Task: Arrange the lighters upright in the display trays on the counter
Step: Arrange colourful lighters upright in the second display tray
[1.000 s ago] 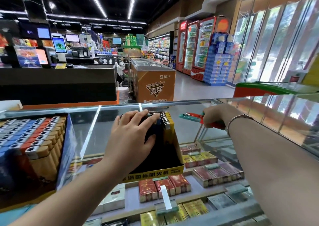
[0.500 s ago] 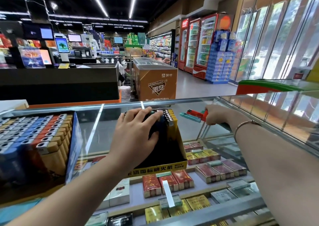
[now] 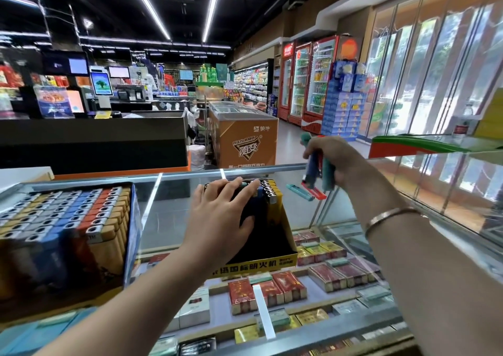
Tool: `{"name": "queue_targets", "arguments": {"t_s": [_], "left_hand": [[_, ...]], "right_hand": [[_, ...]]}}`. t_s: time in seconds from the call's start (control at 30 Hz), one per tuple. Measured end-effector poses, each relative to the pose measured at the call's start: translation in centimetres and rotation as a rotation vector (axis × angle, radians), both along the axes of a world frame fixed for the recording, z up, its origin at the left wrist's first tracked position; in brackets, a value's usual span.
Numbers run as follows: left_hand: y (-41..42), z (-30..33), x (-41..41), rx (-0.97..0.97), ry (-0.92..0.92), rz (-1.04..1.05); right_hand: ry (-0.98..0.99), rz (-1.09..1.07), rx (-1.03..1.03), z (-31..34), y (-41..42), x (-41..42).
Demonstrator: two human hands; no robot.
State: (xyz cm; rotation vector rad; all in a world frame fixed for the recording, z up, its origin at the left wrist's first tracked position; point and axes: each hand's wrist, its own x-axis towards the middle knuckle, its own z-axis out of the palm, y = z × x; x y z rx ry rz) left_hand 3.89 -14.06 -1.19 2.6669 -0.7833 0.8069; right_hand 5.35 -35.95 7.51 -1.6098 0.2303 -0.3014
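A yellow-edged black display tray (image 3: 283, 257) stands on the glass counter, its far end filled with upright lighters (image 3: 269, 192). My left hand (image 3: 220, 222) lies over those lighters with straight fingers, pressing them toward the back. My right hand (image 3: 337, 159) is lifted above the counter to the right and grips a bunch of lighters (image 3: 319, 165), blue, red and teal, held roughly upright. Two loose lighters, teal (image 3: 298, 192) and red (image 3: 315, 192), lie flat on the glass below it. A full blue tray of lighters (image 3: 68, 219) sits at the left.
The glass counter (image 3: 168, 219) covers shelves of cigarette packs (image 3: 266, 293). A raised glass shelf (image 3: 449, 181) runs along the right side, close to my right forearm. Beyond the counter edge are a checkout desk, an orange freezer chest (image 3: 245, 140) and drink fridges.
My right hand has risen off the glass, carrying a bunch of lighters up and turning them upright; two stay lying there. My left hand stays on the tray's lighters.
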Motion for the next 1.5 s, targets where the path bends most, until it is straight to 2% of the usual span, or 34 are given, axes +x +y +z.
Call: {"name": "queue_targets", "arguments": {"t_s": [0.1, 0.17, 0.27, 0.33, 0.4, 0.57, 0.7, 0.83, 0.93, 1.03, 1.1, 1.2, 1.5], "left_hand": [[0.2, 0.3, -0.7, -0.089, 0.003, -0.06], [0.5, 1.0, -1.3, -0.239, -0.013, -0.136], [0.9, 2.0, -1.9, -0.489, 0.018, -0.239], [0.9, 2.2, -2.0, -0.52, -0.025, -0.284], [0.8, 2.5, -2.2, -0.479, -0.103, -0.322], [1.5, 2.9, -1.8, -0.245, -0.47, -0.433], [2.2, 3.6, -1.8, -0.262, -0.601, -0.441], [2.3, 4.1, -2.2, -0.535, -0.434, -0.453], [2.3, 4.0, -2.1, -0.661, -0.267, -0.391], [2.1, 3.5, -1.7, -0.639, -0.161, -0.295], [2.0, 3.1, -1.4, -0.571, -0.115, -0.25], [2.0, 2.5, -1.1, -0.528, -0.051, -0.21], [1.6, 1.9, -0.6, -0.532, 0.001, -0.206]], "right_hand": [[-0.054, 0.143, 0.426, -1.4, 3.6, -1.1], [-0.069, 0.185, 0.636, -2.0, 5.6, -1.5], [-0.121, 0.156, 0.698, -2.0, 7.1, -1.9], [-0.15, 0.139, 0.701, -2.0, 7.2, -2.1], [-0.137, 0.152, 0.665, -2.3, 7.3, -2.3], [-0.059, 0.245, 0.563, -2.6, 7.9, -2.8], [-0.014, 0.377, 0.476, -2.4, 7.6, -3.3], [-0.025, 0.373, 0.529, -2.4, 6.8, -3.1], [-0.125, 0.236, 0.541, -2.8, 5.6, -2.2], [-0.08, -0.01, 0.216, -3.9, 4.2, -1.3], [0.027, 0.007, 0.085, -4.6, 3.9, -0.8], [0.125, 0.144, -0.049, -5.1, 4.3, -0.5], [0.063, 0.213, -0.135, -5.4, 4.7, -0.2]]}}
